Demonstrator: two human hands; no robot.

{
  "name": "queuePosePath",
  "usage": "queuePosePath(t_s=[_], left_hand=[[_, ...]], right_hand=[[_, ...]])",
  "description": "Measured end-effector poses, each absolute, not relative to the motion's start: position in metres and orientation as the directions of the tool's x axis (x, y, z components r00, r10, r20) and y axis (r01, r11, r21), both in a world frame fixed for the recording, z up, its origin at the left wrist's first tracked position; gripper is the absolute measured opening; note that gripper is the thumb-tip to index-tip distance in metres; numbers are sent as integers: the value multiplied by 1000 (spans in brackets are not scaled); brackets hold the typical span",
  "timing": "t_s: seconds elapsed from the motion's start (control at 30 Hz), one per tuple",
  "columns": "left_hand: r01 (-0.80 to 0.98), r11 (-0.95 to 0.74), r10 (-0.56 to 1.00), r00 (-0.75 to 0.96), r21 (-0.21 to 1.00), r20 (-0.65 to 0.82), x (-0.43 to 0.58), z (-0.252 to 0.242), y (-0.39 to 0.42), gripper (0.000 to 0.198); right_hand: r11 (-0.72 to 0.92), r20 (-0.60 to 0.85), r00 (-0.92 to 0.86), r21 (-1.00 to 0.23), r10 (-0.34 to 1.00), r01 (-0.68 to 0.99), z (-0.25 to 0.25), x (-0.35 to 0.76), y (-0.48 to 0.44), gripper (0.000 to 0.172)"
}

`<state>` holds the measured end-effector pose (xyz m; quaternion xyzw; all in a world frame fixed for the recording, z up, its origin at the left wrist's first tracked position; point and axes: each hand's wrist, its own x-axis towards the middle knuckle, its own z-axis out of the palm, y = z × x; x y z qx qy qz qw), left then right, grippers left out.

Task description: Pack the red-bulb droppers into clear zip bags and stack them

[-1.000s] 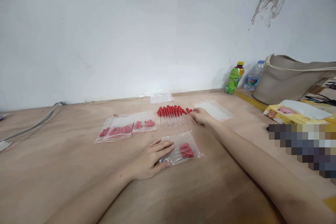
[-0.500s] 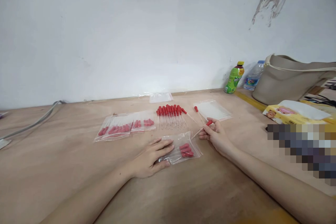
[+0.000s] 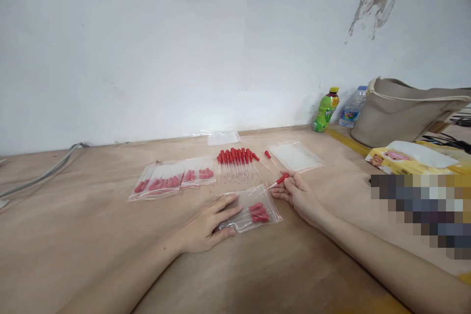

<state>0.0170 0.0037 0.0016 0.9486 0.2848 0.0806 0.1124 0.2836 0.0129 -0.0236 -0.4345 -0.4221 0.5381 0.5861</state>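
A clear zip bag (image 3: pixel 245 221) with several red-bulbed droppers (image 3: pixel 259 212) in it lies flat on the table. My left hand (image 3: pixel 208 223) rests over the bag's left end, fingers spread. Between the thumb and fingers of my right hand (image 3: pixel 296 194) is a dropper (image 3: pixel 281 180), held by its red rubber bulb. Its glass tube points left and down, with the tip at the bag's right-hand edge; whether it is inside I cannot tell. A row of droppers (image 3: pixel 237 156) lies behind the bag, and a single dropper (image 3: pixel 268 154) lies apart to their right.
Filled zip bags (image 3: pixel 158 182) lie at the left, and a stack of flat zip bags (image 3: pixel 296 156) at the right. Another flat bag (image 3: pixel 222 138) is near the wall. A green bottle (image 3: pixel 326 110), a clear bottle (image 3: pixel 352 108), a beige bag (image 3: pixel 401 113) and a tissue pack (image 3: pixel 393 157) stand right.
My right hand has brought the dropper left and slightly down, so its tube now reaches the bag's edge. My left hand stays on the bag. The view has shifted slightly.
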Motion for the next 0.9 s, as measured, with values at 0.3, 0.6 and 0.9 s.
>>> queuePosePath(t_s=[0.3,0.6,0.9], left_hand=[[523,-797,571,815,301,95,18,6,1,55],[540,-787,580,812,298,60,16,3,6,55],[541,-786,583,809,299,72,17,5,5,54]], right_hand=[[405,247,-383,-815,890,414,-21,302,18,21],[273,213,-181,-859,960,433,-29,275,23,20],[333,280,-181,-781,943,528,-24,279,18,13]])
